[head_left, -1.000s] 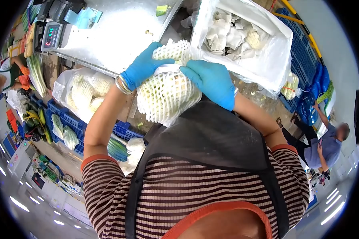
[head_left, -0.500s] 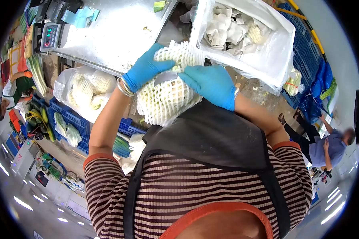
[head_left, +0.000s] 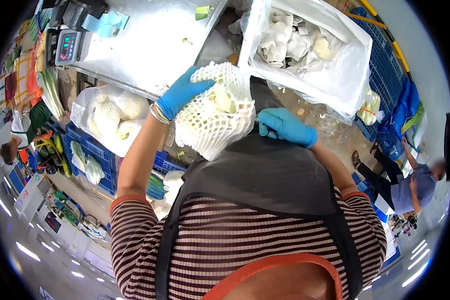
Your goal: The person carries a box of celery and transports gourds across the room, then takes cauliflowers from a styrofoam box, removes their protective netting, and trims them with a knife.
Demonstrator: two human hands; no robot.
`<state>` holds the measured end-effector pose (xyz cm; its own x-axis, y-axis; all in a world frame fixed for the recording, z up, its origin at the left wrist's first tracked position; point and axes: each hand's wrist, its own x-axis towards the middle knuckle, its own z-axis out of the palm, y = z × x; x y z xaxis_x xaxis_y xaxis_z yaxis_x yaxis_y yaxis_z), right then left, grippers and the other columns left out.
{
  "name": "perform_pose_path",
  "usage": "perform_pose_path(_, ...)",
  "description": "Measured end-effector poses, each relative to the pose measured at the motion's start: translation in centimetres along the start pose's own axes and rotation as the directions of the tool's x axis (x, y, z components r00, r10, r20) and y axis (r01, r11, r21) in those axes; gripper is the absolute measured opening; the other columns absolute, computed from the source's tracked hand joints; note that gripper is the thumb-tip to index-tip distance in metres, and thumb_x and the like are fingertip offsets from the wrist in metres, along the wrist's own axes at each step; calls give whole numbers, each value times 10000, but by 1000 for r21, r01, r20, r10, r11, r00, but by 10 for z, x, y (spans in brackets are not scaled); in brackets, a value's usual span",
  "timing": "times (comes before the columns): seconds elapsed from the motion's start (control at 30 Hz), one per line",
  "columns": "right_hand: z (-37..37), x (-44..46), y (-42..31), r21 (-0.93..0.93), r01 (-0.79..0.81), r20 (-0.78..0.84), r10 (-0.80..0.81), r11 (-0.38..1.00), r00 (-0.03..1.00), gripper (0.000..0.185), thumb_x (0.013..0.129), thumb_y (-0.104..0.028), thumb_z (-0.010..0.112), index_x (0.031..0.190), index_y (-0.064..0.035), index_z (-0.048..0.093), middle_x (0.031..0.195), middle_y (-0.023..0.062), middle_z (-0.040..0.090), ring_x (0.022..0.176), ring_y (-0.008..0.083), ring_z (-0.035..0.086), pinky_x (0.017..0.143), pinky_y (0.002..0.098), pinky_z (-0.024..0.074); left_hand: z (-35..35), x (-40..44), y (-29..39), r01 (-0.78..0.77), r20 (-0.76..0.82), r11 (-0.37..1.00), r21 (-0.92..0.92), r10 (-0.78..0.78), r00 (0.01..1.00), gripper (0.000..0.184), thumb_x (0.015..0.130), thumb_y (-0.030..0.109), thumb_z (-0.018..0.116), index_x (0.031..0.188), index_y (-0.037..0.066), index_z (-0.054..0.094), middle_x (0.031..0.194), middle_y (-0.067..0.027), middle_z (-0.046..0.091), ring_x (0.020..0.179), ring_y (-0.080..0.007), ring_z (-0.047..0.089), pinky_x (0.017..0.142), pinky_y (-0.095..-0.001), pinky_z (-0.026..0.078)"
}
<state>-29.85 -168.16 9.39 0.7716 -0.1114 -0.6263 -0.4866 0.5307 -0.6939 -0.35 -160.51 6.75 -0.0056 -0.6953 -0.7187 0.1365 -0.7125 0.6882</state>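
In a blue glove, my left hand (head_left: 184,94) grips a pale vegetable in white foam netting (head_left: 212,112), seemingly cauliflower, held before the dark apron. Its cut, pale stem side faces up through the opening of the net. My right hand (head_left: 286,127), also gloved in blue, is closed at the right edge of the netting. Its fingers are curled round a thin object, apparently the knife, whose blade is mostly hidden. Beyond the hands stands a white lined box (head_left: 355,75) holding crumpled paper and a netted piece.
A metal table (head_left: 150,50) with a digital scale (head_left: 68,47) lies at the upper left. Below it is a plastic bag of netted vegetables (head_left: 107,112). Blue crates (head_left: 380,75) stand at the right. One person (head_left: 410,187) is at the right, another (head_left: 22,127) at the left.
My right hand has moved down and right, off the top of the netted vegetable. The broad blade seen over it is now mostly hidden, and the cut stem shows.
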Motion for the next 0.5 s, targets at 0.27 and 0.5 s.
perform_pose_path(0.27, -30, 13, 27, 458, 30, 49, -59, 888, 997, 448, 1016, -452, 423, 824, -79, 580, 642, -15, 486, 537, 82, 400, 541, 234, 359, 1, 7, 25, -129, 38, 947, 294, 123, 992, 472, 916, 314, 668, 1260, 24, 525, 1116, -86, 640, 1010, -134, 601, 886, -275, 491)
perform_pose_path(0.5, -102, 18, 37, 607, 466, -574, -51, 644, 817, 381, 1003, -432, 474, 942, -76, 596, 717, 5, 517, 523, 85, 411, 480, 245, 380, 4, 1, 32, -18, 96, 1000, 13, 16, 995, 512, 961, 374, 587, 1324, 20, 513, 1172, -81, 624, 1038, -118, 588, 905, -266, 482)
